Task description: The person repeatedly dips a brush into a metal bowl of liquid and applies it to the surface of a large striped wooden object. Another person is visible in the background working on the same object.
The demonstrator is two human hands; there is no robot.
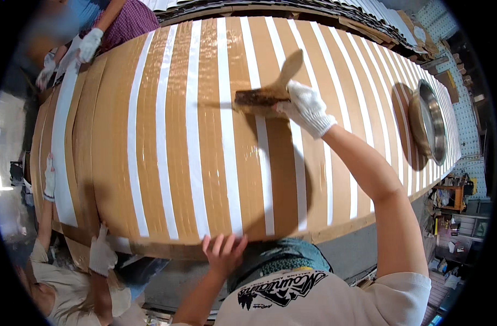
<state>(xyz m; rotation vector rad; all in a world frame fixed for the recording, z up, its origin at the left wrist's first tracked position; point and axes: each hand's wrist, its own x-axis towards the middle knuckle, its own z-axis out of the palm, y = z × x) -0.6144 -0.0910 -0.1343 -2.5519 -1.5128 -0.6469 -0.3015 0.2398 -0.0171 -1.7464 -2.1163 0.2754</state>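
Note:
My right hand (308, 107) wears a white knitted glove and is closed round a wide flat brush (284, 76) with a pale wooden handle and a dark, wet-looking head. The brush head lies over brown cardboard sheets (112, 136), which overlap in a long row and show white strips (193, 136) between them. Sheets to the left of the brush look glossy and wet. My bare left hand (225, 252) rests on the near edge of the table, its fingers spread over the ends of the strips.
On the right of the sheets stands a round metal bowl (429, 122). A co-worker's gloved hands (89, 44) hold a sheet at the far left; another co-worker's gloved hand (103, 252) is at the near left edge. Behind the table lie stacked sheets (379, 24).

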